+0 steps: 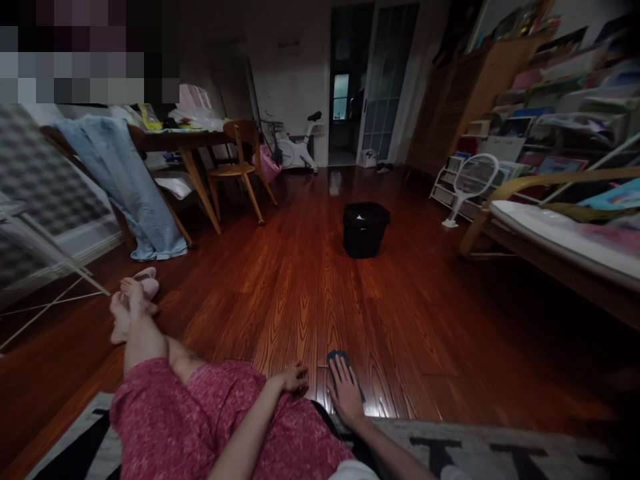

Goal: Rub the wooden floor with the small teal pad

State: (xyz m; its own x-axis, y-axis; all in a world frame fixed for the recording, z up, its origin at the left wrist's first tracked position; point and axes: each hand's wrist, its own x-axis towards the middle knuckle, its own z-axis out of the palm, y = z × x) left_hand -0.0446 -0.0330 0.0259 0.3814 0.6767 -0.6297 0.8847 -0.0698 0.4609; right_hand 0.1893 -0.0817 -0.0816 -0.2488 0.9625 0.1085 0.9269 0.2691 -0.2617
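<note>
Head view: right hand (345,387) open, palm down, fingers extended over a dark cloth (342,353). Cloth lies on the wood floor (300,300), just beyond the edge of the patterned rug (390,432), edges showing past the fingers. Left hand (295,378) loosely open, fingers slightly bent, nothing visible in it, near the pink shorts (240,390); can't tell if it touches them. Black lidded bin (366,233) stands upright on the floor ahead, well apart from both hands.

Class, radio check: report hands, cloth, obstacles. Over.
Right grip flat on dark cloth; left grip off it. Cloth on wooden floor. Black bin farther ahead, apart from cloth.
</note>
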